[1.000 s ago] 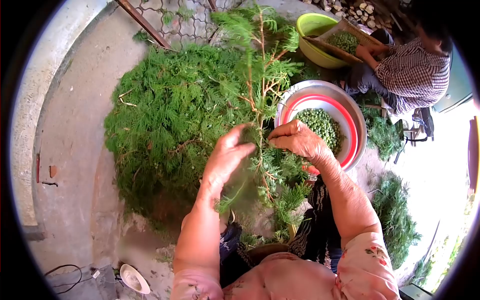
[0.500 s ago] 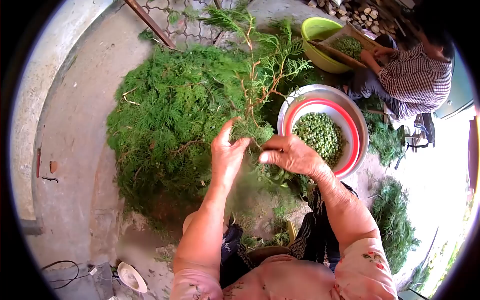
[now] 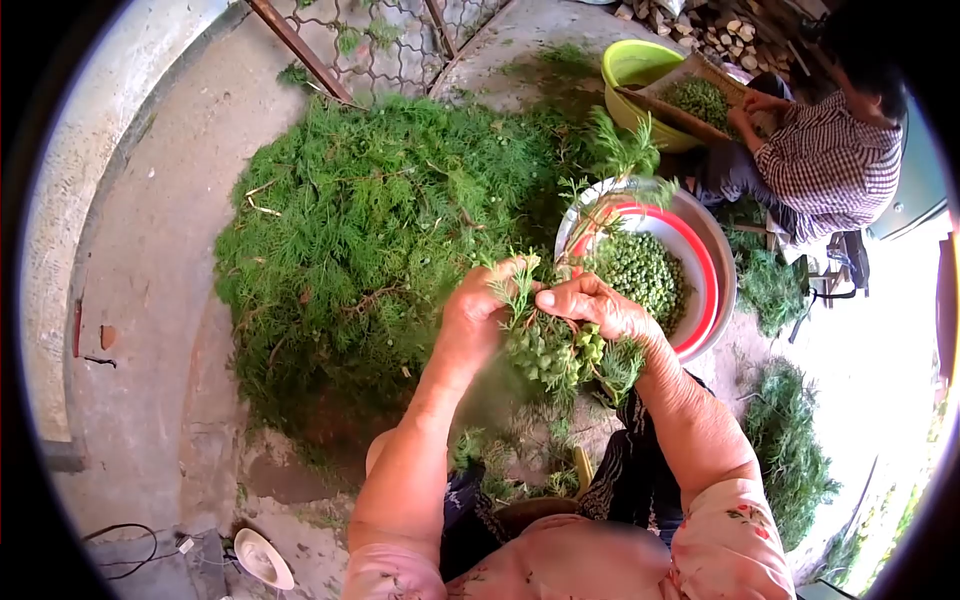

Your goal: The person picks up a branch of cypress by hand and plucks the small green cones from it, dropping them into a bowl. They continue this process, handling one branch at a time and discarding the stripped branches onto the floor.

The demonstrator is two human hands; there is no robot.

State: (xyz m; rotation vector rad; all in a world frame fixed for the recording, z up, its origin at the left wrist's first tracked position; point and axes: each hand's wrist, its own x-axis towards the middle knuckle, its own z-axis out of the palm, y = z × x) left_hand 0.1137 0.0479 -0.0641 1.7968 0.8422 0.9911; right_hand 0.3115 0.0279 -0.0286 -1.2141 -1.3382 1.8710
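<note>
A leafy evergreen sprig with clusters of green cones hangs between my hands above my lap. My left hand is closed on its stem, the fingertips partly behind the foliage. With thumb and fingers pinched together, my right hand grips the same sprig just to the right. Its upper shoots reach toward the metal basin. Inside that basin sits a red-rimmed bowl holding many picked green cones, close beyond my right hand.
A large heap of cut evergreen branches covers the ground ahead and left. Smaller piles lie at right. Another person handles a woven tray of green cones over a lime-green tub. A white hat lies lower left.
The branch has swung from upright to leaning right over the basin, and its cone clusters now show below my hands. My left hand has shifted slightly right.
</note>
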